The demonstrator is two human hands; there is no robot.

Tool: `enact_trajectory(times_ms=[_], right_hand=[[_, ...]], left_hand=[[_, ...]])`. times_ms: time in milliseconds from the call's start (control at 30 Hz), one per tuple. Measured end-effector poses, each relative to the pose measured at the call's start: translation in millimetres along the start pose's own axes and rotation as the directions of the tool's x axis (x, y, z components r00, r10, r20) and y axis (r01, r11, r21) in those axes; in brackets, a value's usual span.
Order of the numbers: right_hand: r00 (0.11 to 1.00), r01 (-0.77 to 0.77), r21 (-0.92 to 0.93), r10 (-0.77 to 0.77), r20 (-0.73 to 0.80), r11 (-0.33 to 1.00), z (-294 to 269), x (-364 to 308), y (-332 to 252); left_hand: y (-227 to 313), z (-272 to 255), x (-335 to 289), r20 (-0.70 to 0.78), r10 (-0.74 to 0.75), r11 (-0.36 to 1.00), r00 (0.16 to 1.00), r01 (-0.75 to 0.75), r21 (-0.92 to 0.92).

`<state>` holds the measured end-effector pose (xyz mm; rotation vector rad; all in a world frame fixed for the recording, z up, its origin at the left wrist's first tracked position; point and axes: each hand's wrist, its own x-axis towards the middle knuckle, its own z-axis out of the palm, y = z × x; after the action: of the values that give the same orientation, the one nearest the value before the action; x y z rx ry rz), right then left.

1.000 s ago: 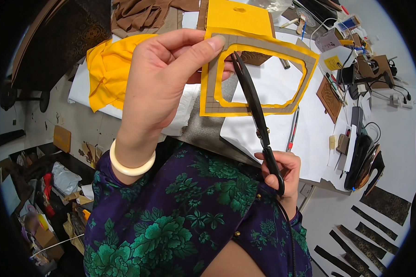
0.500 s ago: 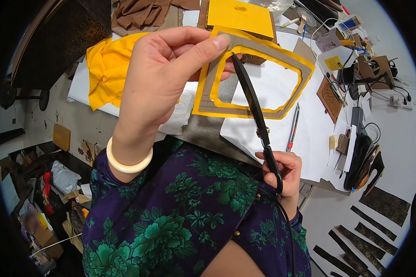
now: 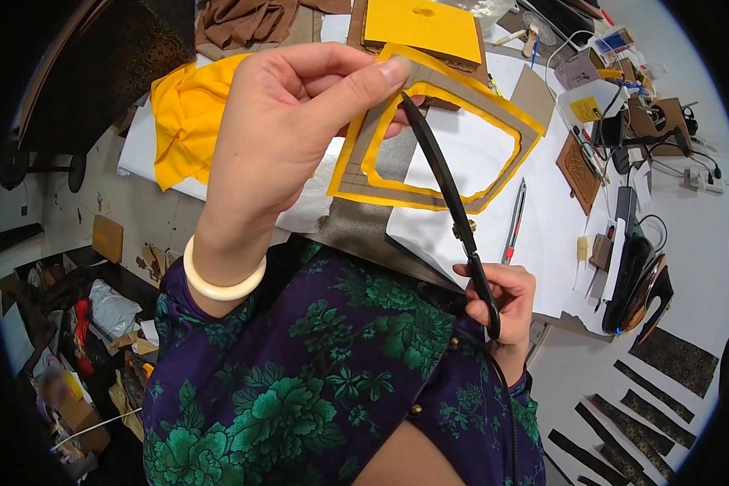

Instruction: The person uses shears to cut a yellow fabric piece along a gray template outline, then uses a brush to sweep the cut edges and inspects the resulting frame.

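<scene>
Raised above the table, my left hand pinches the upper left corner of a grey frame-shaped piece edged in yellow fabric. Its middle is cut out, leaving a large opening with an uneven yellow inner edge. My right hand is closed round the handles of black scissors. The blades slant up and left across the opening, and their tips reach the inner yellow edge close to my left fingertips. Some left fingers are hidden behind the piece.
Crumpled yellow fabric lies at the table's left, with brown cloth behind. A yellow panel sits at the back. A red-and-grey pen-like tool rests on white paper. Tools and cables crowd the right; dark patterned strips lie lower right.
The frame-shaped piece has shifted slightly left and tilted in my left hand. The scissor tips have moved a little left and stay by the inner corner.
</scene>
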<state>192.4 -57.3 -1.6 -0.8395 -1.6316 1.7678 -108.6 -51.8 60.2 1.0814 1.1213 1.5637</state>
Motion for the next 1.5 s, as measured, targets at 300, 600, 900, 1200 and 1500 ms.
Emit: enact_trajectory(times_ms=[300, 600, 900, 1200, 1500], right_hand=[[1.000, -0.021, 0.097, 0.020, 0.012, 0.995, -1, 1, -2], [0.999, 0.022, -0.063, -0.019, 0.049, 0.998, -9, 5, -7], [0.989, 0.146, -0.009, -0.146, 0.032, 0.989, -18, 4, -9], [0.955, 0.119, -0.285, -0.188, -0.230, 0.951, 13, 68, -42], [0.870, 0.203, 0.038, -0.163, -0.466, 0.978, 28, 70, -12]], left_hand=[[1, -6, 5, 0.071, 0.004, 0.998, 0.997, -0.009, 0.063], [8, -6, 6, 0.079, -0.034, 0.990, 0.996, 0.023, 0.142], [13, -11, 7, 0.134, -0.093, 0.996, 0.987, 0.090, 0.024], [7, 5, 8, 0.292, -0.256, 0.966, 0.922, 0.252, 0.051], [-34, 4, -26, 0.015, -0.211, 0.908, 0.977, 0.202, -0.368]])
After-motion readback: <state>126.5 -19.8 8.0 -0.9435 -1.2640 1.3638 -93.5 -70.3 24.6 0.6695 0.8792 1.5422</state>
